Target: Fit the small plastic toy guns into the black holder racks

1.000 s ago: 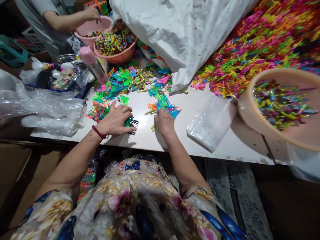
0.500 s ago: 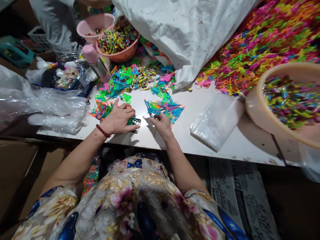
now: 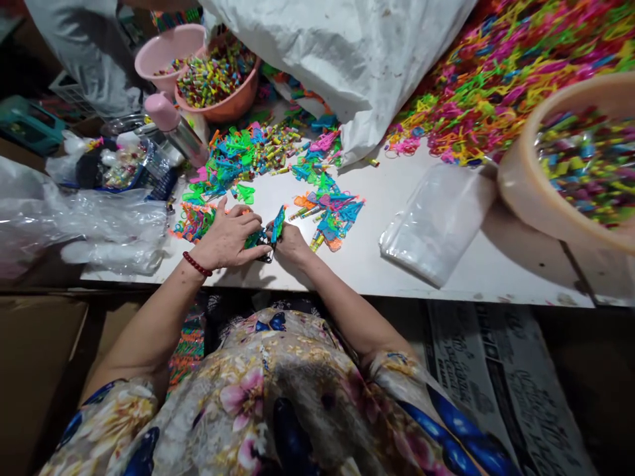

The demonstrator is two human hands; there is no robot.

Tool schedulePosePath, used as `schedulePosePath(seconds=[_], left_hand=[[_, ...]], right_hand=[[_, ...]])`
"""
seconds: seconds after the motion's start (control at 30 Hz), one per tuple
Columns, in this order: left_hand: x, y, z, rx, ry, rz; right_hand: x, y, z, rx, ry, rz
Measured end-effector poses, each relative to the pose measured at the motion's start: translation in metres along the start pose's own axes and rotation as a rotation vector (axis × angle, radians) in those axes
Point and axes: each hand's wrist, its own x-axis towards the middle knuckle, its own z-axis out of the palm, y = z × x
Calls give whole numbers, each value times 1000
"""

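My left hand (image 3: 229, 236), with a dark red bead bracelet at the wrist, is curved over a small black openwork rack (image 3: 266, 256). Its thumb lies along the rack, and green-blue plastic pieces show under the fingers. Close on the right, my right hand (image 3: 292, 243) pinches a blue plastic piece (image 3: 279, 222) upright at the rack's edge; its fingertips are partly hidden. Left of my left hand lie orange-tipped plastic pieces (image 3: 191, 221). A loose heap of blue, pink and orange plastic pieces (image 3: 342, 215), with a few small printed tubes (image 3: 316, 239), lies beyond my right hand.
A stack of clear plastic bags (image 3: 436, 225) lies on the white table (image 3: 367, 264). At right stands a peach tub (image 3: 516, 178) of small tubes. Behind are a white sack (image 3: 342, 59), an orange basin (image 3: 223, 112), a pink-capped flask (image 3: 163, 112) and a colourful pile (image 3: 496, 86).
My right hand has moved left from the loose heap to the black rack, bringing a blue plastic piece that now stands upright. My left hand stays over the rack. The view has shifted slightly.
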Motion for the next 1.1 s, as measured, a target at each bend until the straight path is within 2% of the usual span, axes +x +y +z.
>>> schedulePosePath(seconds=[0.33,0.57,0.93,1.1], left_hand=[[-2,-4,-3,-79,-1,10],[0,-6,-4,-126,-4,-62],[2,-3,-5,-114,-16,-87],[2,-3,-4,-132,-21,-97]], right_hand=[[17,-3,-2,-77,-120,-1],[31,-7,-6,-57,-174,-16],[34,-6,-9,-287,-240,-125],[34,-15,-10,-509,-281,-134]])
